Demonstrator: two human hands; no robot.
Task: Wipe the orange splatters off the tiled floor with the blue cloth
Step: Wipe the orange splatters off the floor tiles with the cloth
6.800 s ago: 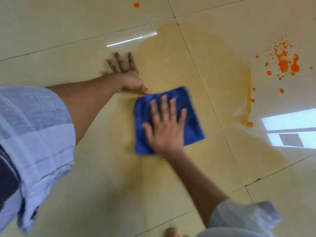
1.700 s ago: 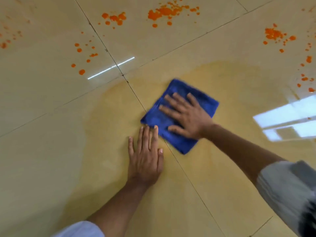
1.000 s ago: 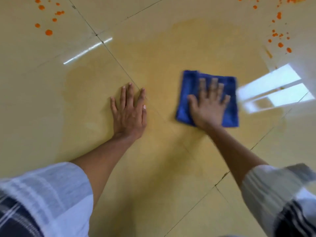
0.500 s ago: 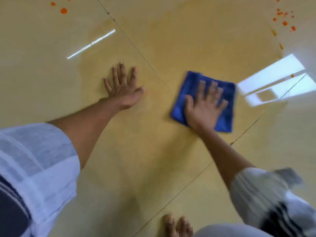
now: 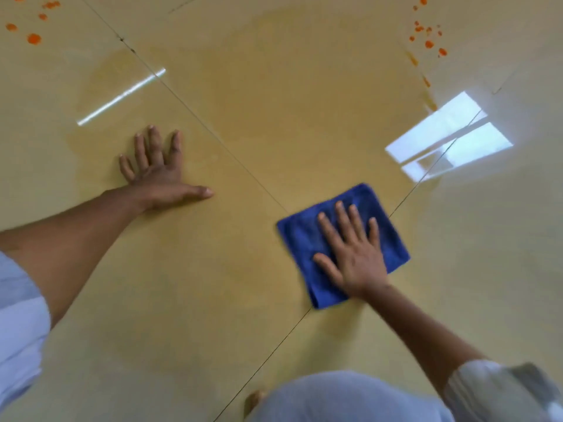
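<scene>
The folded blue cloth [image 5: 304, 239] lies flat on the tiled floor [image 5: 213, 315], right of centre, over a grout line. My right hand [image 5: 355, 254] presses on it palm down, fingers spread. My left hand [image 5: 157, 175] rests flat on the bare tile to the left, fingers apart, holding nothing. Orange splatters [image 5: 428, 41] dot the far right, with a few streaks running down from them. More orange splatters [image 5: 32, 38] sit at the far left. A wide yellowish smear [image 5: 289, 102] covers the tiles between and around my hands.
A bright window reflection [image 5: 447, 138] shines on the floor right of the cloth. A thin light streak [image 5: 122, 95] glints beyond my left hand. My knee [image 5: 350, 397] in pale cloth and a toe [image 5: 254, 400] show at the bottom edge.
My right hand has dragged the cloth toward me and a little rightward, away from the splatters. My left hand stays planted on the tile, thumb now spread wider.
</scene>
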